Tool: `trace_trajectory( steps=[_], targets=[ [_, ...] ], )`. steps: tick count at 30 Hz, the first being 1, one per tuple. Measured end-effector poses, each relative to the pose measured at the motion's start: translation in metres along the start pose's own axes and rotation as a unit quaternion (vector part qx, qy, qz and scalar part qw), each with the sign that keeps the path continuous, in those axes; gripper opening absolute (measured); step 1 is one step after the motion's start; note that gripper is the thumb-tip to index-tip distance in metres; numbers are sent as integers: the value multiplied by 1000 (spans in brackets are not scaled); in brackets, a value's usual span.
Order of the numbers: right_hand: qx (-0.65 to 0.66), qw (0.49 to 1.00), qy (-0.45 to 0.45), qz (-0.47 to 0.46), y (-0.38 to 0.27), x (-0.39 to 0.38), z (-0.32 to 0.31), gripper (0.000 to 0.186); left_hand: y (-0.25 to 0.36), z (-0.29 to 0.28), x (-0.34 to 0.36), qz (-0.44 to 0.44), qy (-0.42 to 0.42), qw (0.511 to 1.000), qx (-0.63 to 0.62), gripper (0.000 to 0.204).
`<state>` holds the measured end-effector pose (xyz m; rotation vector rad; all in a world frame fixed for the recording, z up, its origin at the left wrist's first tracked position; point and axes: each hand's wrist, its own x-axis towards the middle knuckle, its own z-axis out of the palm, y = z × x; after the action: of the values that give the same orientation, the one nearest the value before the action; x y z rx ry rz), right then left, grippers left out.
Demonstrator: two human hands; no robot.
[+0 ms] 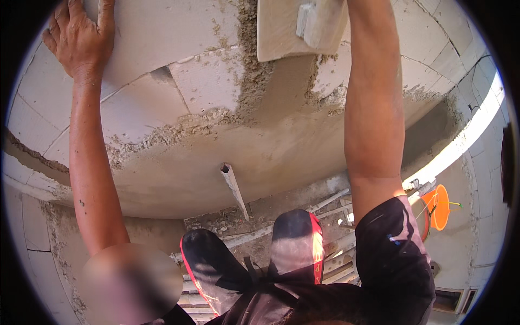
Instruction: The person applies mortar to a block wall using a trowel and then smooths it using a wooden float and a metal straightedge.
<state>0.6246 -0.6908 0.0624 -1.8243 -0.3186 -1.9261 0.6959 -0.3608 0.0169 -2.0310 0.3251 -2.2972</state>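
Note:
My left hand (pixel 81 38) lies on the pale block wall (pixel 141 27) at the upper left, fingers apart and holding nothing. My right forearm (pixel 374 119) reaches up past the top edge, where the hand is cut off. Just left of it, a flat plastering float (pixel 276 30) with a whitish handle lies against a vertical band of wet grey mortar (pixel 281 86). Rough mortar crumbs line both sides of this band. It runs down into a wide smoothed grey strip (pixel 162 168) along the lower wall.
A square pipe (pixel 234 189) stands out below the smoothed strip. Poles and slats (pixel 337 257) lie under and around my bent knees. An orange bucket (pixel 439 208) is at the right. More block walls (pixel 482 233) curve round both sides.

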Motion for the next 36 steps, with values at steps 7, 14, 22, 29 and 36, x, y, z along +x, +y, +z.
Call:
trace_trajectory(
  steps=[7, 14, 22, 29, 36],
  targets=[
    [7, 967, -150, 207, 38, -328, -52, 56, 16, 0, 7, 10, 50, 995, -82, 67],
    [26, 975, -107, 191, 14, -255, -45, 55, 21, -32, 12, -51, -61, 996, -35, 69],
    [63, 976, -106, 178, -18, -12, -25, 46, 8, -48, 15, -54, -177, 979, -80, 75],
    [51, 983, -88, 150, -29, 147, -9, 45, -34, -72, 145, -50, -215, 966, -133, 75],
    [33, 989, -58, 130, -62, 329, 9, 44, -115, -16, 432, 42, -56, 994, -85, 73]
  ],
)
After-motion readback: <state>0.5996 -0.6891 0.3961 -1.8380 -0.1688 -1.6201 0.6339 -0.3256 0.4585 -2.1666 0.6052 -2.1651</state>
